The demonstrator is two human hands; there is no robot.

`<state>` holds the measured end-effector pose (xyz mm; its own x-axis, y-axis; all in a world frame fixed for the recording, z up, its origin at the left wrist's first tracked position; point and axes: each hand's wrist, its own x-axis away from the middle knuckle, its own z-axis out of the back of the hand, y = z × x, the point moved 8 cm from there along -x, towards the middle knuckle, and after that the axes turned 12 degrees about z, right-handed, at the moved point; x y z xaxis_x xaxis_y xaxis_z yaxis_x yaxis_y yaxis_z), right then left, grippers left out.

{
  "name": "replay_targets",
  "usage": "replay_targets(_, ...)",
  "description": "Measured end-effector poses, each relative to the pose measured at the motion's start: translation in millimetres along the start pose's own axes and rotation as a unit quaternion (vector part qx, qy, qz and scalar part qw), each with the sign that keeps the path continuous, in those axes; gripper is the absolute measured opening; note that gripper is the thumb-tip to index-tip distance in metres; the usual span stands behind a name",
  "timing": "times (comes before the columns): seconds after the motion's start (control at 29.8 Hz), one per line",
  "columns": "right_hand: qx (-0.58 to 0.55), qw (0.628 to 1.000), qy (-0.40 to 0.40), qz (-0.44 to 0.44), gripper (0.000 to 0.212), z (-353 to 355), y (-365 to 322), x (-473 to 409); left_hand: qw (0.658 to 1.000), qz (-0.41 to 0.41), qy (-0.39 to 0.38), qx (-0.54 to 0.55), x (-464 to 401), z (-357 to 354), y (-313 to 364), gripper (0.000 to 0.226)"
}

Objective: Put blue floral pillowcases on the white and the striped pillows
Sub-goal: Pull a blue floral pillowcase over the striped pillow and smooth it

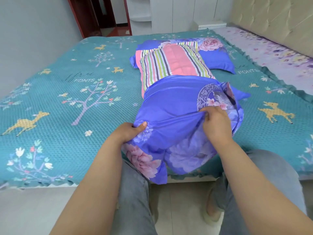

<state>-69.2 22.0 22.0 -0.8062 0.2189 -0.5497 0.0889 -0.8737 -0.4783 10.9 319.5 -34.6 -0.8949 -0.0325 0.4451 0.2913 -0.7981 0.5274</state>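
Blue floral pillowcase (pixel 176 106) is lying at the near edge of the bed (pixel 67 102), its closed end hanging over that edge toward the person's knees. Striped pillow (pixel 172 65) is sitting partway inside it: near half covered, far half sticking out of the case's mouth toward the middle of the bed.

Left hand (pixel 130 131) is gripping the case's near left corner, thumb on top of the cloth, the other fingers curled under and hidden. Right hand (pixel 215 121) is pinching a raised fold of the case on its right side, fingers pressed together on the cloth, which is pulling into taut creases between the two hands.

Second pillow (pixel 211 55), already in a blue floral case, is lying farther in, behind and partly under the striped pillow's far end.

Teal bedspread with deer and tree prints is covering the bed. A lilac floral sheet (pixel 271 50) is showing along the headboard (pixel 274 16) side at right. Grey trouser legs (pixel 135 200) are showing below, over pale floor tiles.
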Motion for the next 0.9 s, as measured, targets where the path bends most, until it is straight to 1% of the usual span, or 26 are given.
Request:
replay_targets(0.03, -0.008, 1.0, -0.01, 0.0, 0.033, -2.6, -10.0, -1.6, 0.999, -0.011, -0.01, 0.044, 0.3, 0.7, 0.2, 0.051)
replay_targets(0.07, -0.026, 0.999, -0.007, 0.02, 0.034, -3.9, -26.4, -2.3, 0.995, -0.024, -0.02, 0.099, 0.8, 2.2, 1.1, 0.047)
replay_targets(0.1, -0.048, 0.997, -0.011, 0.057, 0.031, -7.9, -46.3, -1.9, 0.988, -0.039, -0.016, 0.148, -0.3, 5.3, 1.1, 0.048)
replay_targets(0.13, -0.066, 0.993, -0.033, 0.096, 0.026, -15.9, -67.4, 0.6, 0.983, -0.048, 0.001, 0.178, -1.9, 10.2, -0.4, 0.052)
replay_targets(0.17, -0.074, 0.986, -0.069, 0.131, 0.023, -28.6, -85.3, 4.5, 0.979, -0.059, 0.023, 0.194, -1.9, 15.4, -1.0, 0.052)
replay_targets(0.23, -0.035, 0.976, -0.134, 0.168, 0.03, -53.7, -106.8, 12.0, 0.968, -0.095, 0.061, 0.222, 1.7, 22.4, 2.8, 0.031)
replay_targets(0.27, -0.01, 0.974, -0.145, 0.174, 0.03, -60.5, -111.1, 13.3, 0.964, -0.109, 0.074, 0.232, 4.4, 24.0, 5.5, 0.024)
replay_targets(0.3, 0.004, 0.973, -0.145, 0.181, 0.027, -65.3, -114.8, 12.3, 0.96, -0.119, 0.091, 0.235, 6.3, 27.0, 6.6, 0.021)
replay_targets(0.4, 0.029, 0.967, -0.15, 0.204, 0.018, -69.5, -123.7, 8.4, 0.958, -0.138, 0.153, 0.199, 9.2, 34.6, 7.8, 0.024)
replay_targets(0.47, 0.044, 0.964, -0.151, 0.214, 0.02, -71.1, -128.2, 6.0, 0.953, -0.148, 0.173, 0.199, 7.7, 39.1, 5.7, 0.028)
replay_targets(0.54, 0.05, 0.965, -0.152, 0.208, 0.027, -72.3, -130.0, 3.8, 0.944, -0.165, 0.196, 0.207, 8.4, 43.2, 6.4, 0.029)
replay_targets(0.6, 0.066, 0.963, -0.16, 0.205, 0.032, -76.3, -131.0, 1.7, 0.925, -0.186, 0.229, 0.238, 10.4, 47.9, 8.6, 0.025)
replay_targets(0.64, 0.074, 0.962, -0.159, 0.212, 0.029, -76.4, -132.2, 0.8, 0.915, -0.193, 0.24, 0.26, 12.1, 50.0, 10.4, 0.021)
replay_targets(0.7, 0.076, 0.962, -0.149, 0.217, 0.023, -74.8, -134.3, -4.6, 0.897, -0.191, 0.237, 0.321, 9.6, 53.2, 11.8, 0.015)
replay_targets(0.77, 0.041, 0.97, -0.146, 0.191, 0.021, -68.3, -135.9, -13.0, 0.885, -0.185, 0.211, 0.373, 3.8, 54.8, 13.6, 0.016)
replay_targets(0.84, -0.008, 0.974, -0.151, 0.167, 0.02, -63.6, -142.5, -24.2, 0.883, -0.177, 0.183, 0.395, -6.1, 54.3, 15.8, 0.019)
replay_targets(0.9, -0.027, 0.97, -0.162, 0.179, 0.018, -62.3, -154.4, -39.2, 0.89, -0.176, 0.152, 0.392, -17.2, 49.5, 22.9, 0.021)
